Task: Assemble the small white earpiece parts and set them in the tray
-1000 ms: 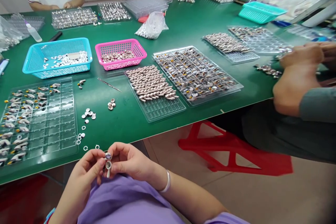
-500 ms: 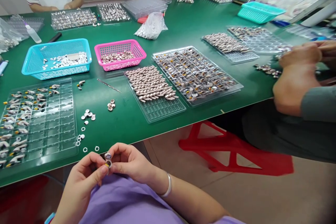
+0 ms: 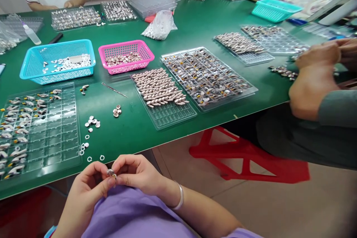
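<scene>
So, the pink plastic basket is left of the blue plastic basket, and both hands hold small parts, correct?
Not left: the head view shows the pink basket right of the blue basket. The left hand and right hand hold small parts.

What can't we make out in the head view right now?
All in the head view:
Small part: partly covered by the fingers of the left hand and right hand.
Left tray: cut off by the left edge.
Blue band at the left wrist: cut off by the bottom edge.
Whatever the right-side co-worker may hold: hidden behind the near hand.
</scene>
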{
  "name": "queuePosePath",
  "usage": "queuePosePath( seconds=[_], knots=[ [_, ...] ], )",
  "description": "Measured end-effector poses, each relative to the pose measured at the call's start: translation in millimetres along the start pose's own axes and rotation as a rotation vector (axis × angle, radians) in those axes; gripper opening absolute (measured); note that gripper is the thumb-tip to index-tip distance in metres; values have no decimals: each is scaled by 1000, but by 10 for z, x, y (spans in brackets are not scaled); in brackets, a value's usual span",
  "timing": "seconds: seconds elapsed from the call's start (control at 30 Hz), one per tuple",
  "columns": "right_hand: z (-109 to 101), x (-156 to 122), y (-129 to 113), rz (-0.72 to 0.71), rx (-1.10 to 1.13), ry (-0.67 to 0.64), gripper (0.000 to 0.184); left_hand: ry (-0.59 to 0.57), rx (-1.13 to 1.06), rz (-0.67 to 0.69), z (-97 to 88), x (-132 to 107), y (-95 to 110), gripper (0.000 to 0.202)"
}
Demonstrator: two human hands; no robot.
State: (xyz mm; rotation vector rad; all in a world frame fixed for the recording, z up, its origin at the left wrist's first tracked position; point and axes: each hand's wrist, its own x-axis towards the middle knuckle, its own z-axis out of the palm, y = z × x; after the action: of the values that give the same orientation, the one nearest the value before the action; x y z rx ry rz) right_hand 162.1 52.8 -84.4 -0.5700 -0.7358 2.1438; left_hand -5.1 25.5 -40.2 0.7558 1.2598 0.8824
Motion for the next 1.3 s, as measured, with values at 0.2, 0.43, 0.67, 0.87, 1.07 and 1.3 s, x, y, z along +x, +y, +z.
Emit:
queuePosePath(
  seconds=[0.2,0.43,0.67,0.87,1.07,1.3],
  knots=[
    [-25,-21,-15,-272,-311,20,16,9,228,76,-34,2,29,22],
    [-23,-21,-102,-432,-652,48,17,-45,217,124,-42,-11,4,16],
    [28,-158,-285,-454,-859,-26,19,34,652,664,-13,-17,32,17],
    [60,-238,-311,-513,-960,-40,31,116,862,893,11,-55,-8,16],
    [73,-232,-272,-495,-1029,34,17,156,999,977,-18,-30,-89,16],
    [78,-216,-223,-573,-1027,110,15,166,1011,1017,-21,-65,-95,19]
  ],
)
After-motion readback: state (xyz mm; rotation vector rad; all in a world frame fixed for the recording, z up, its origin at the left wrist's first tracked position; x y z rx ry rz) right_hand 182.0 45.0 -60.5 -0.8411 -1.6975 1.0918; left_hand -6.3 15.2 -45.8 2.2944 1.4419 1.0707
